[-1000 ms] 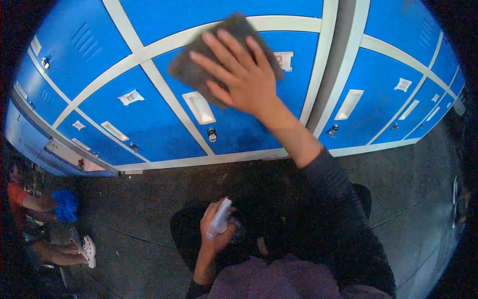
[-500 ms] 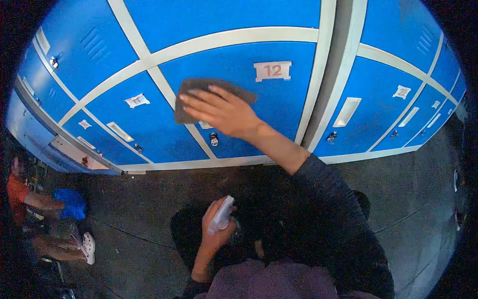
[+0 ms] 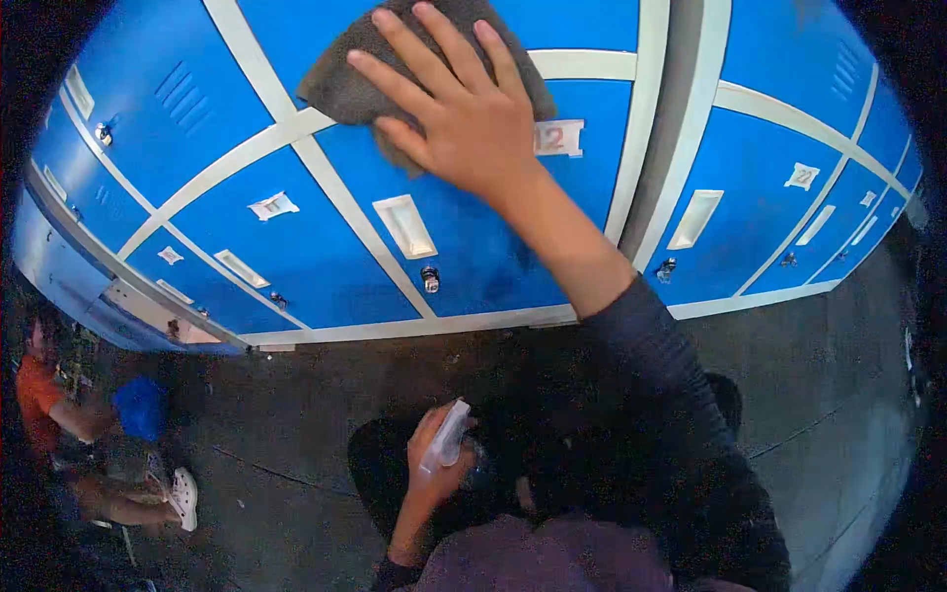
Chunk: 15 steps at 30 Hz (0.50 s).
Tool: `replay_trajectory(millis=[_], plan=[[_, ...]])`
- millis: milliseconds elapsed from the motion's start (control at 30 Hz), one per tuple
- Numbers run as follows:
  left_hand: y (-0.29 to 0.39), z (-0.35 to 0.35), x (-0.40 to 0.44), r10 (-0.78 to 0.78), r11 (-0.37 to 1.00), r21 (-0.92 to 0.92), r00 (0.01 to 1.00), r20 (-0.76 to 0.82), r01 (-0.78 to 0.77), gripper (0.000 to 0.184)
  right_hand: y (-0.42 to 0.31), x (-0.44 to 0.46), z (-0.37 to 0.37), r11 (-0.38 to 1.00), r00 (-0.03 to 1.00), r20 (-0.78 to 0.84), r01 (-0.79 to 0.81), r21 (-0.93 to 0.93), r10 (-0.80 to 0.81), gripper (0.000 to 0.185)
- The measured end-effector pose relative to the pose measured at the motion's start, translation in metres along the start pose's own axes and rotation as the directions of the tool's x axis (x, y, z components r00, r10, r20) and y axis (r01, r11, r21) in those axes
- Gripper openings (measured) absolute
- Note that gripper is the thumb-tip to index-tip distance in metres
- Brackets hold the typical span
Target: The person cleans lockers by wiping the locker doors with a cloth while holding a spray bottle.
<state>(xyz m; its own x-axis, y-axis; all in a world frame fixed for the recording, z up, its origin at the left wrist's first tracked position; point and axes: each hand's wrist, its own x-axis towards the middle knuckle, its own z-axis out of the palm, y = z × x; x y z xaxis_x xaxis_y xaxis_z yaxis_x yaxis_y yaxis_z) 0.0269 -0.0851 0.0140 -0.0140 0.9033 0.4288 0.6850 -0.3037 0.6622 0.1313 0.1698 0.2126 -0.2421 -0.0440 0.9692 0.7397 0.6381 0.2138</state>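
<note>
Flat against the blue locker doors, my right hand (image 3: 464, 118) presses a grey cloth (image 3: 340, 74) with its fingers spread. The cloth spans the pale frame strip between the upper door and the door marked 12 (image 3: 503, 237), partly covering that number label (image 3: 560, 138). Low in front of my body, my left hand (image 3: 426, 456) is closed around a spray bottle with a whitish trigger head (image 3: 449, 434). The bottle's clear body is mostly lost in shadow against my dark clothing.
Recessed handles (image 3: 404, 225) and small locks (image 3: 429, 279) stand out on the doors. More lockers continue on both sides, past a vertical gap (image 3: 651, 138). At the left, a person in an orange top (image 3: 39, 390) holds something blue (image 3: 140, 407) near the dark floor.
My right hand and the cloth have moved upward from beside the handle to the upper frame strip, uncovering the handle. The left hand still grips the bottle, nearly in place.
</note>
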Motion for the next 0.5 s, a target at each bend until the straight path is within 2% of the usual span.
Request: replay_trajectory(millis=[67,167,267,367,433,500], plan=[[-0.003,0.001,0.001,0.02,0.999,0.037,1.0,-0.003,-0.02,0.05,-0.005,-0.005,0.003,0.999,1.0,-0.019,-0.016,-0.043,0.016,0.057],[0.001,-0.002,0.003,-0.227,0.96,-0.157,0.973,0.039,0.23,0.05,-0.01,-0.04,0.001,0.99,0.991,0.136,0.024,-0.142,-0.004,0.052],[0.004,-0.004,0.004,-0.246,0.958,-0.138,0.968,0.046,0.25,0.05,-0.014,-0.096,-0.001,0.982,0.96,0.269,0.12,-0.149,-0.077,0.051],[0.007,-0.003,0.003,-0.257,0.944,-0.202,0.965,0.042,0.26,0.05,-0.018,-0.172,-0.011,0.96,0.871,0.457,0.257,-0.115,-0.178,0.052],[0.005,-0.003,0.002,-0.252,0.954,-0.157,0.966,0.055,0.257,0.05,-0.016,-0.241,-0.012,0.91,0.753,0.59,0.409,-0.073,-0.291,0.054],[0.007,-0.004,0.002,-0.235,0.963,-0.121,0.971,0.049,0.239,0.05,-0.008,-0.299,-0.025,0.932,0.647,0.701,0.355,0.071,-0.299,0.057]])
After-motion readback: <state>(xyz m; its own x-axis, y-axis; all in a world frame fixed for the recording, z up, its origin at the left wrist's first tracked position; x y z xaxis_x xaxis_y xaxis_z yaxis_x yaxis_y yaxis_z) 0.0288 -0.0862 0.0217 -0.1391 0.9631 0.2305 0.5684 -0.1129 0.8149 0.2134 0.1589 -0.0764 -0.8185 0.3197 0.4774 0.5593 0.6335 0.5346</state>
